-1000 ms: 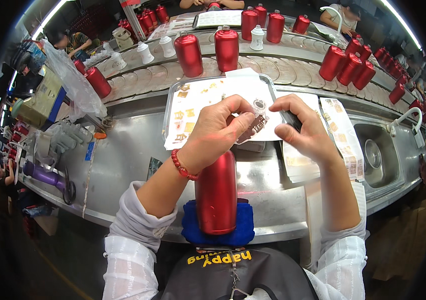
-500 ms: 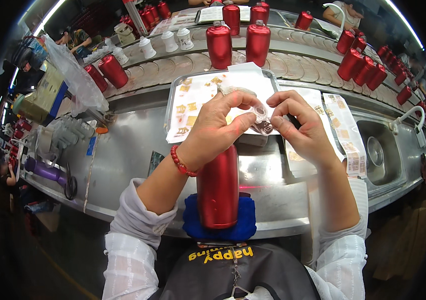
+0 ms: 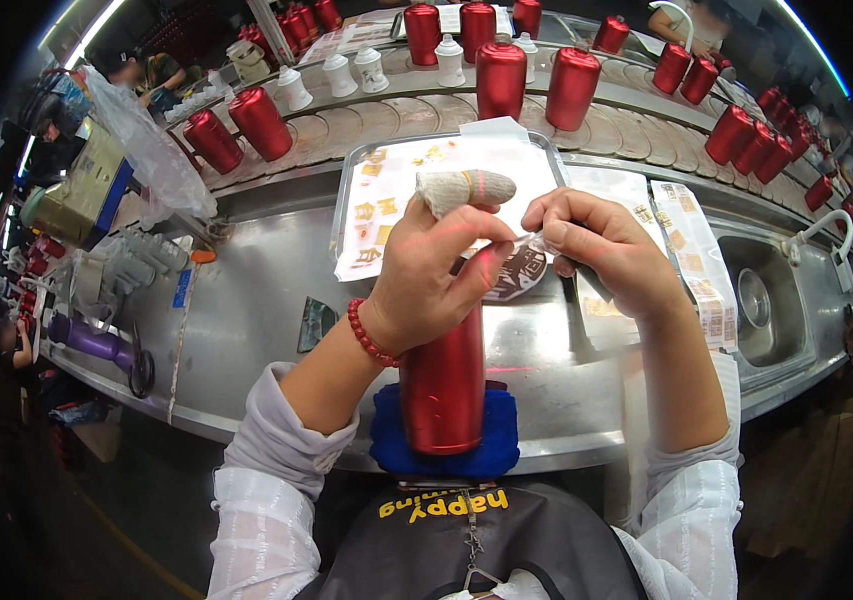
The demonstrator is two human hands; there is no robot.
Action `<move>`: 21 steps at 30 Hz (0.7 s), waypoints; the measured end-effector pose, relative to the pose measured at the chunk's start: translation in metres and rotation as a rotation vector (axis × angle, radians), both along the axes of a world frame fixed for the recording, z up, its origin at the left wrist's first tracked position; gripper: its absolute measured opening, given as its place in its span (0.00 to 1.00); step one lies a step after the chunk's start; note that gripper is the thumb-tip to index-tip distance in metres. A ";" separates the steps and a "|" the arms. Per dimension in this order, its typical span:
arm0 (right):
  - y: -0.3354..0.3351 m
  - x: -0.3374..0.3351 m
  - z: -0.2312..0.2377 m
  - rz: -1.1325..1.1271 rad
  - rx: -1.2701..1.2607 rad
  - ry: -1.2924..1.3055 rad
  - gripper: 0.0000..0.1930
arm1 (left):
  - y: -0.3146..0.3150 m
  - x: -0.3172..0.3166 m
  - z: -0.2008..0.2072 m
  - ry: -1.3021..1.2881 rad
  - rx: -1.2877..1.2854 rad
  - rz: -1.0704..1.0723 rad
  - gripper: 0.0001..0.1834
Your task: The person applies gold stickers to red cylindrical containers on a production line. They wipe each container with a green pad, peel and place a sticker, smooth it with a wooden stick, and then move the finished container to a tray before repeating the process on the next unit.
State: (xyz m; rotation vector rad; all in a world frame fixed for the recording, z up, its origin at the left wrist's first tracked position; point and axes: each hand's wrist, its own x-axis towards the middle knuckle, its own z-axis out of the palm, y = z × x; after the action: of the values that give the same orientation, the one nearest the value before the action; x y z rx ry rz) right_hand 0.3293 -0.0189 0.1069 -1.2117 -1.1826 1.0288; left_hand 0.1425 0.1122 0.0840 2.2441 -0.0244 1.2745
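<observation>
Over the workbench my left hand (image 3: 425, 262) and my right hand (image 3: 615, 248) meet, fingertips pinched on a thin clear-edged film. A dark brown decal with pale characters (image 3: 521, 274) hangs just below the fingertips. A knitted grey-white finger cover (image 3: 467, 188) is on a finger of my left hand, and a red bead bracelet circles that wrist. Beneath my hands a glossy red bottle (image 3: 443, 395) rests on a folded blue cloth (image 3: 499, 432); its far end is hidden by my left hand. A dark edge shows under my right palm, too little to name.
Behind my hands a metal tray (image 3: 341, 200) bears sheets with gold decals. Decal strips (image 3: 689, 250) lie right of it, beside a sink (image 3: 779, 335). A conveyor (image 3: 367, 128) carries red bottles and white pieces. A dark green flat piece (image 3: 317, 325) lies left; co-workers sit beyond.
Both hands have turned, bringing the fingertips closer together, and the dark decal now hangs lower and shows more. The finger cover has come into plain view. Conveyor bottles have shifted right.
</observation>
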 end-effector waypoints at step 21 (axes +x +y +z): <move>0.017 0.021 0.006 -0.087 0.302 -0.831 0.05 | 0.068 -0.015 -0.006 0.029 -1.191 -0.104 0.06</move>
State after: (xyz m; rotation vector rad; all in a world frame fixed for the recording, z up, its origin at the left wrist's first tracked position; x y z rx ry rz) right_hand 0.3505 -0.0015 0.1126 -1.4690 -1.8148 0.2305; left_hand 0.1278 0.1805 0.0778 1.1970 0.4890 0.8227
